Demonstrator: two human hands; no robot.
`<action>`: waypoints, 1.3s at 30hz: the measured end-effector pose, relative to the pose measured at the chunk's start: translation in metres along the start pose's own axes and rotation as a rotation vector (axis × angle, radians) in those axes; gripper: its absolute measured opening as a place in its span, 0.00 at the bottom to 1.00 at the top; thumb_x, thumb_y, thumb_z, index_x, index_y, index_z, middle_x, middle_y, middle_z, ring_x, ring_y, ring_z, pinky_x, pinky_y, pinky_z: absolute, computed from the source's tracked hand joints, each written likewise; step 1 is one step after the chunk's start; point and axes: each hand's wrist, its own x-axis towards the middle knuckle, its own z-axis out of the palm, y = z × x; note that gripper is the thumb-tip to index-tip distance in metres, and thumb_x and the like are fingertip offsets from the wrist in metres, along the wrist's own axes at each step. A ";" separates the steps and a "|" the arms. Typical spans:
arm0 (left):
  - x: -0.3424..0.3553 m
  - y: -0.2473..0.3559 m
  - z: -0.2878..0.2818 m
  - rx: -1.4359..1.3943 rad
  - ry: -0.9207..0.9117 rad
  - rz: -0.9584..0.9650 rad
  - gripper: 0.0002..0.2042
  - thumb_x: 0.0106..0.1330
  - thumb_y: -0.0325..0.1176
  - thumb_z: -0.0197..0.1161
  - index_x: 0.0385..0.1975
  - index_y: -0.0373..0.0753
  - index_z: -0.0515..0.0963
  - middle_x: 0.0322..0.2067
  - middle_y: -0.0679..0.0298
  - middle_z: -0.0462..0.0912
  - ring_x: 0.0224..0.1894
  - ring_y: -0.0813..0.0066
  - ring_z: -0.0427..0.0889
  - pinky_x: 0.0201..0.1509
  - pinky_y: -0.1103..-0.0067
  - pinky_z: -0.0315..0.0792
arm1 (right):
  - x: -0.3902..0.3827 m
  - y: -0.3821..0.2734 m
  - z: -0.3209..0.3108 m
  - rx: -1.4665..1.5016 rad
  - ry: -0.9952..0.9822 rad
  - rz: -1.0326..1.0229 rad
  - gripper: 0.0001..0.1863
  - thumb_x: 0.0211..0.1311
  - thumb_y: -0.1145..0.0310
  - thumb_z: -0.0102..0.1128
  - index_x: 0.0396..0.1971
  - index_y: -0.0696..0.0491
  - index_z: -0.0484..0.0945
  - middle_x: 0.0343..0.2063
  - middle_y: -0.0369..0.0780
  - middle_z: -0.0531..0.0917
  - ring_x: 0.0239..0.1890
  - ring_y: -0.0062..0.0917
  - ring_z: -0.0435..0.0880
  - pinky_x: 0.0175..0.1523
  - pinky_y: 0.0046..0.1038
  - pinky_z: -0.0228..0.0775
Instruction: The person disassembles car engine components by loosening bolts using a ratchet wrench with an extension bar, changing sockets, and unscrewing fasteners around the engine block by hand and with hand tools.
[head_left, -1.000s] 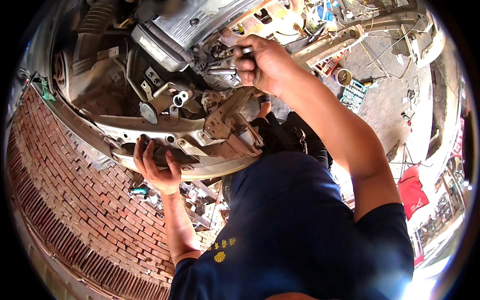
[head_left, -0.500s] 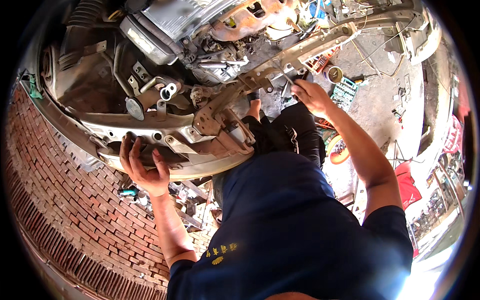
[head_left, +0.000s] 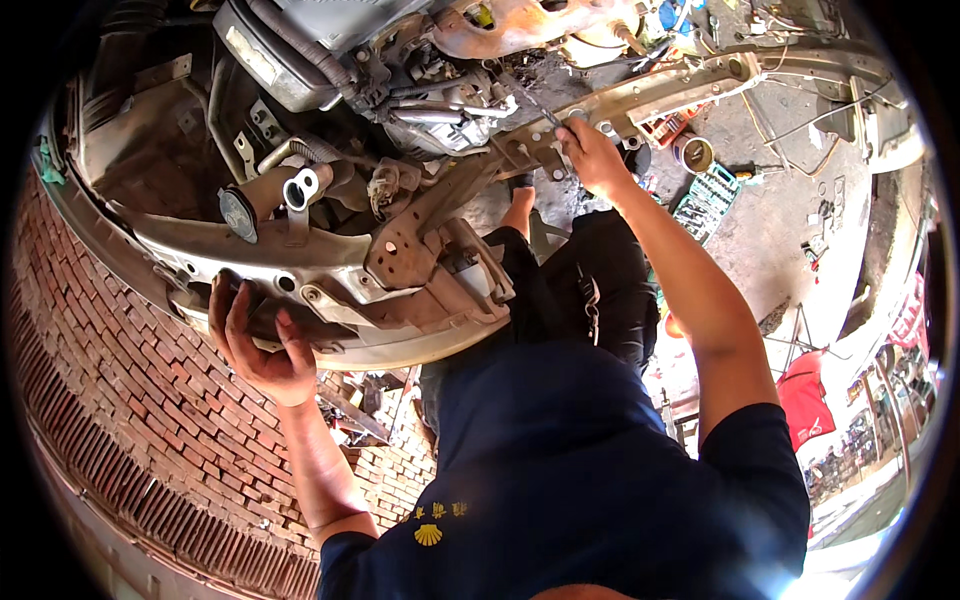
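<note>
My left hand [head_left: 258, 345] lies over the edge of the pale car bumper [head_left: 420, 352], fingers spread and thumb apart, touching it without wrapping round anything. My right hand [head_left: 597, 160] is closed on a slim metal wrench [head_left: 545, 112], which points up and left over the long frame crossbeam [head_left: 640, 102] toward the engine. The wrench's far end is hard to make out against the engine parts. Left of the beam, the filler neck with its round cap [head_left: 240, 213] rises behind the bumper.
The engine's rusty manifold [head_left: 525, 30] is at the top. Beyond the beam, a green tool case [head_left: 705, 200] and a round tin [head_left: 692, 153] lie on the floor. A red cloth [head_left: 803, 400] hangs at the right. Brick paving [head_left: 130, 400] spreads at the left.
My right hand has moved up and a little left, carrying the wrench across the beam toward the engine. My left hand stays on the bumper as the view shifts slightly.
</note>
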 end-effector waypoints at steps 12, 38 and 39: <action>-0.010 -0.013 0.007 -0.034 -0.041 0.031 0.23 0.76 0.37 0.54 0.62 0.24 0.72 0.65 0.38 0.74 0.67 0.43 0.74 0.72 0.58 0.67 | 0.112 -0.005 0.013 -0.081 0.132 -0.636 0.12 0.78 0.65 0.59 0.53 0.55 0.78 0.47 0.49 0.84 0.48 0.50 0.83 0.53 0.40 0.77; -0.019 -0.024 0.006 0.066 -0.032 -0.002 0.28 0.79 0.45 0.49 0.61 0.22 0.73 0.64 0.34 0.73 0.67 0.39 0.74 0.70 0.54 0.72 | 0.144 -0.030 0.012 -0.201 0.527 -0.594 0.19 0.76 0.57 0.61 0.41 0.62 0.82 0.33 0.57 0.85 0.35 0.57 0.84 0.39 0.45 0.77; -0.019 -0.023 0.006 0.060 -0.030 -0.012 0.28 0.79 0.44 0.49 0.62 0.22 0.74 0.63 0.34 0.73 0.68 0.39 0.74 0.70 0.54 0.71 | 0.144 -0.029 0.011 -0.237 0.411 -0.433 0.19 0.76 0.57 0.61 0.42 0.62 0.83 0.33 0.57 0.86 0.36 0.57 0.85 0.40 0.44 0.77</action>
